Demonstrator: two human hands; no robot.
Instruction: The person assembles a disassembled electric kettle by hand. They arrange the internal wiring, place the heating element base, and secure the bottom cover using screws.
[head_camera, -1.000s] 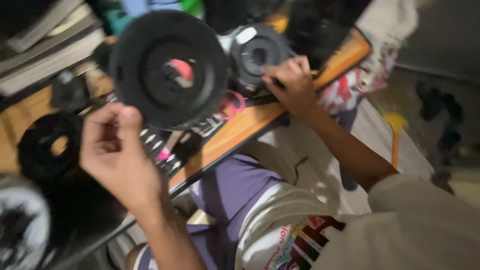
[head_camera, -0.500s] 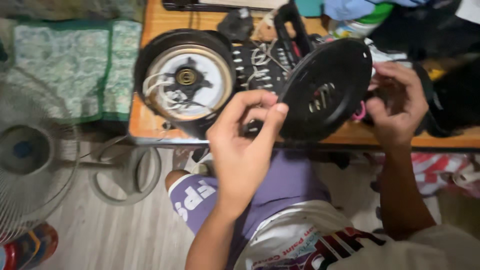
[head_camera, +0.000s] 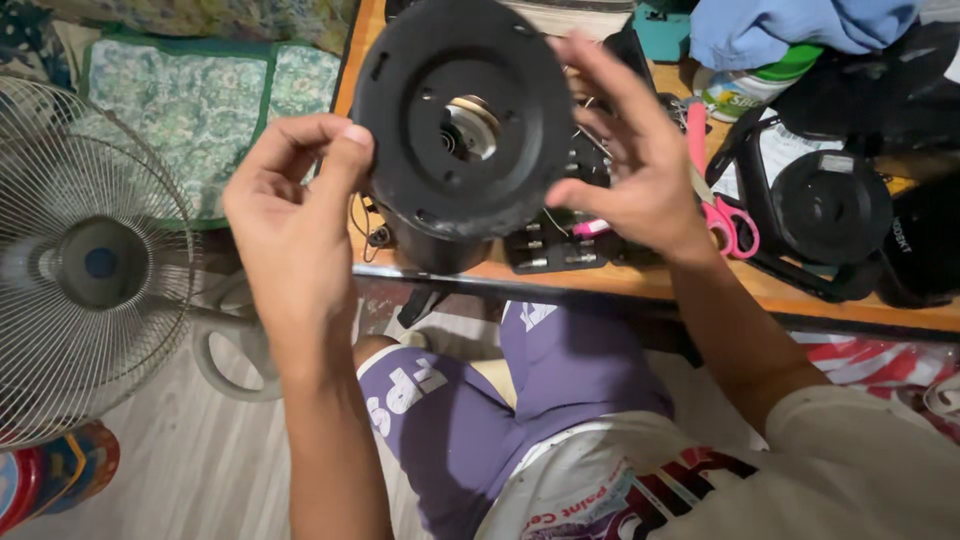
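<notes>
We hold a round black plastic motor housing cover (head_camera: 462, 120) up over the front edge of the wooden surface (head_camera: 700, 285), its centre hole showing a metal bushing. Our left hand (head_camera: 295, 215) pinches the cover's left rim between thumb and forefinger; our right hand (head_camera: 635, 165) braces the right rim, its fingers spread and partly behind the disc. Directly below the cover, touching or nearly so, stands a dark cylindrical motor body (head_camera: 440, 245), with a black terminal block (head_camera: 545, 250) just beside it. Pink-handled scissors (head_camera: 725, 205) lie near the right wrist, and a second black round housing (head_camera: 830, 205) sits farther right. A wire-guarded floor fan (head_camera: 85, 265) stands on the floor at left. In our judgement, the handling goes best with the cover kept level, gripped at opposite rims, and the centre hole kept in line with the body beneath.
</notes>
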